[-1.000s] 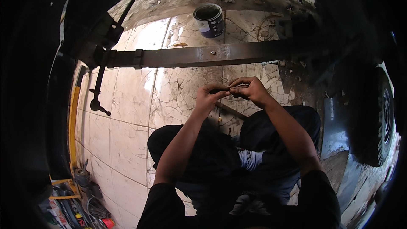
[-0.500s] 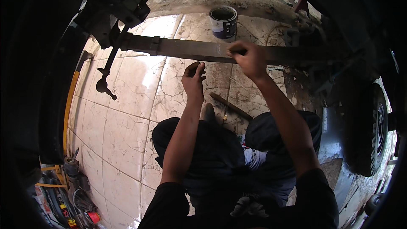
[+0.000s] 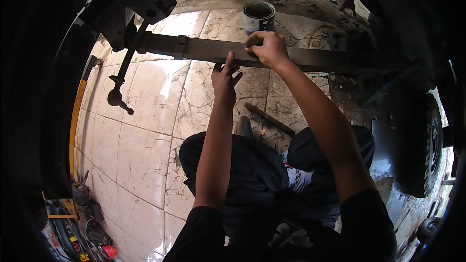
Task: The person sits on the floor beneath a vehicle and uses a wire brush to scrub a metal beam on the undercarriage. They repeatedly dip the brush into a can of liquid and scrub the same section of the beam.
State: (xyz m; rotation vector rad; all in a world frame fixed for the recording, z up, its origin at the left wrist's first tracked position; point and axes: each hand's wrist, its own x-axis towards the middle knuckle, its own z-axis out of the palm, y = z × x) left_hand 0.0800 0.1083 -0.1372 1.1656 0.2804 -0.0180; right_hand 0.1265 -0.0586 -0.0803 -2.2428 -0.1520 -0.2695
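Observation:
A dark leaf spring (image 3: 206, 49) with a clamp band runs across in front of me. My right hand (image 3: 269, 49) is over its middle, fingers curled in a pinch against the face of the metal; whatever they hold is hidden. Below the lower edge my left hand (image 3: 224, 83) reaches up with its fingers apart, one fingertip lying against the spring. Nothing shows in that hand. A wire brush (image 3: 269, 119) with a long handle lies on the tiles between my feet. Just beyond the spring stands a white and dark blue paint can (image 3: 258, 18), open at the top.
A dark rod with a ball joint (image 3: 115, 98) hangs at the left, under a metal bracket (image 3: 141, 0). Tools and parts (image 3: 90, 223) are heaped at the lower left. A tyre (image 3: 433, 145) stands at the right. The tiled floor (image 3: 141, 150) is cracked.
Both hands have moved up and away from me to the leaf spring. The left fingers have spread and touch it; the right hand has shifted left along it.

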